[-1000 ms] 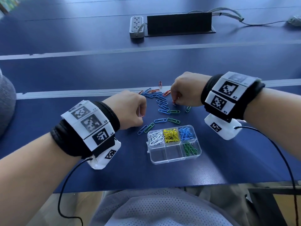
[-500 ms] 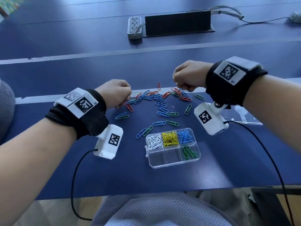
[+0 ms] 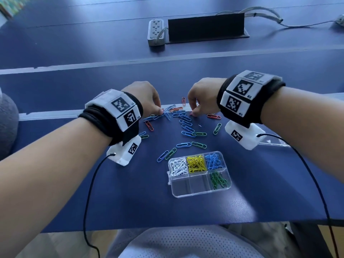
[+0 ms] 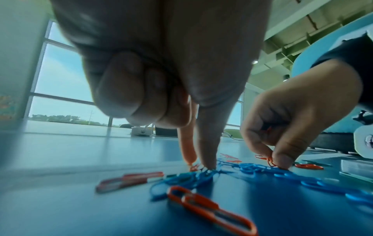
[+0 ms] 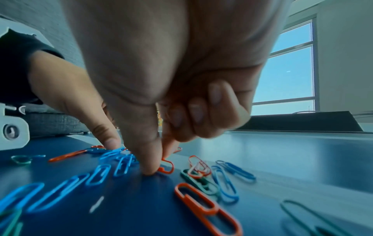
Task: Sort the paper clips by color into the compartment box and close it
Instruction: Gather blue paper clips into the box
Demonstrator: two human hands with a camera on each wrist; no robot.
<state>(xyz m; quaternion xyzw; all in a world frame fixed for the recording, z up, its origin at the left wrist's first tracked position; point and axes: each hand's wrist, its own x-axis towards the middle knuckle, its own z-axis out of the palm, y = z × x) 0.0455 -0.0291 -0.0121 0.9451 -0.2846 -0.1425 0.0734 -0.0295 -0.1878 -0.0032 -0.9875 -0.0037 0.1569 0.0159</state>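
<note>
The clear compartment box lies open near the table's front edge. It holds white, yellow, blue and green clips in separate compartments, and two front compartments are bare. Loose blue clips, red clips and green clips are scattered behind it. My left hand has thumb and forefinger down on the pile's left side, pinching at a red clip. My right hand pinches a red clip against the table, its other fingers curled over something orange-red.
A white power strip, a black panel and cables lie far back. A flat clear plastic piece sits under my right wrist. A grey rounded object is at the left edge. The table's near edge runs just behind my lap.
Both hands were lifted as fists half a second ago. They have come down, and their fingertips now touch clips at the far part of the pile.
</note>
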